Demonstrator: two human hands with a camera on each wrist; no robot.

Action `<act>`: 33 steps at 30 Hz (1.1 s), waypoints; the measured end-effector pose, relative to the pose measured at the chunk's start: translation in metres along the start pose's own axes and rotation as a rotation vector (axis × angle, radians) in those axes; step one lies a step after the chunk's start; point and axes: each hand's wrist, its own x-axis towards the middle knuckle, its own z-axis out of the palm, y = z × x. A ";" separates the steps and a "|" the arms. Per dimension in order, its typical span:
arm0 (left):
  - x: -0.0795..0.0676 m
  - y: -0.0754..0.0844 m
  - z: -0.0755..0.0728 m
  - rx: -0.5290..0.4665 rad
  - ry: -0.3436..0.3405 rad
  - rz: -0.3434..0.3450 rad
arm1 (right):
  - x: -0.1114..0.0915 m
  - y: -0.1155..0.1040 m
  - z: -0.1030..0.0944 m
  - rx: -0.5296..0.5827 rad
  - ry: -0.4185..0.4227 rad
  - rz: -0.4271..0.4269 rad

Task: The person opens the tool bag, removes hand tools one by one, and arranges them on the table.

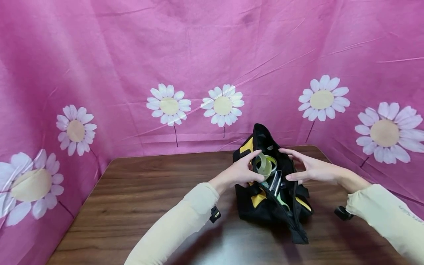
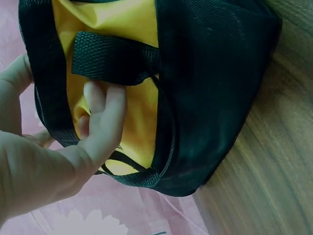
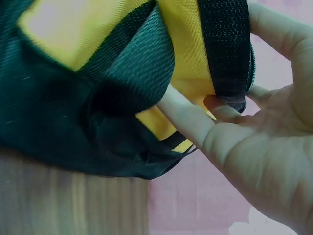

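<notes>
A black and yellow tool bag stands on the table with its zippered mouth spread. My left hand holds the left rim; in the left wrist view, its fingers lie against the yellow outer side by a black webbing strap. On the opposite rim is my right hand, gripping the edge between thumb and fingers. Inside the mouth sit a roll of clear tape, a yellowish ring beside it, a silver ridged object and a light green piece. The bag's deeper contents are hidden.
The bag rests on the right part of a brown wood-grain table. Behind and around the table hangs a pink cloth with large white flowers. A small black device hangs at the left wrist, another at the right.
</notes>
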 end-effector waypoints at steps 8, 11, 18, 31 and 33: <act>-0.011 -0.013 -0.004 -0.093 -0.007 -0.009 | -0.008 0.016 0.006 0.102 0.034 0.015; -0.015 -0.019 -0.008 -0.095 0.011 -0.012 | -0.011 0.023 0.005 0.167 0.016 -0.008; -0.020 -0.036 -0.008 -0.147 0.050 -0.064 | -0.022 0.040 0.000 0.248 -0.067 -0.100; -0.027 -0.033 -0.023 -0.129 0.003 -0.155 | -0.033 0.038 -0.004 0.106 0.095 -0.031; -0.031 -0.034 -0.023 -0.086 -0.019 -0.203 | -0.032 0.040 0.001 0.090 0.074 -0.021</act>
